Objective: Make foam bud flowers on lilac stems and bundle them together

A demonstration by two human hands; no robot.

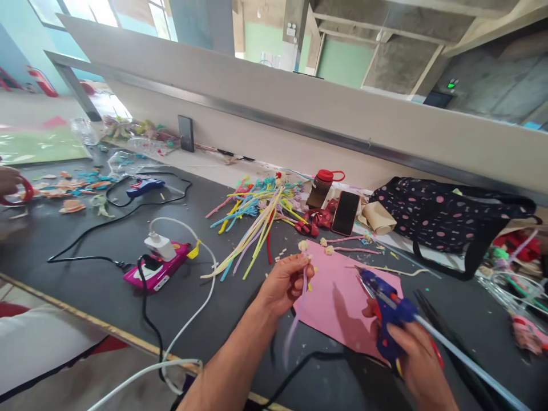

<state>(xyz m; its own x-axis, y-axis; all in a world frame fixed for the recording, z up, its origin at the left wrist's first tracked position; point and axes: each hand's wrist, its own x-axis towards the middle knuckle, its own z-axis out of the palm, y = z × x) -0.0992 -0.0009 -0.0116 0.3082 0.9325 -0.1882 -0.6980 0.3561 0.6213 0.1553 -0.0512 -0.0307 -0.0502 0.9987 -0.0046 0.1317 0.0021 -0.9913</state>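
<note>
My left hand (pixel 287 281) pinches a pipe-cleaner flower with a pale yellow bloom (pixel 303 246). Its lilac stem (pixel 294 328) hangs below my fingers, blurred toward the end. My right hand (pixel 413 348) grips a blue hot glue gun (pixel 387 302), its nozzle side facing my left hand. A long translucent glue stick (pixel 460 351) runs out of the gun's back. Red handle parts and thin metal blades beside the gun look like scissors in the same hand, partly hidden. Beneath both hands lies a pink sheet (pixel 338 302); two more pale blooms (pixel 329 250) on pink stems rest at its far edge.
Colourful pipe-cleaner flowers (pixel 257 211) lie heaped mid-table. Behind are a red-lidded bottle (pixel 321 188), a phone (pixel 346 213) and a dark patterned bag (pixel 445 214). Cables run from a magenta power strip (pixel 160 271). Another glue gun (pixel 145 187) and another person's hand (pixel 7 182) with red scissors are left.
</note>
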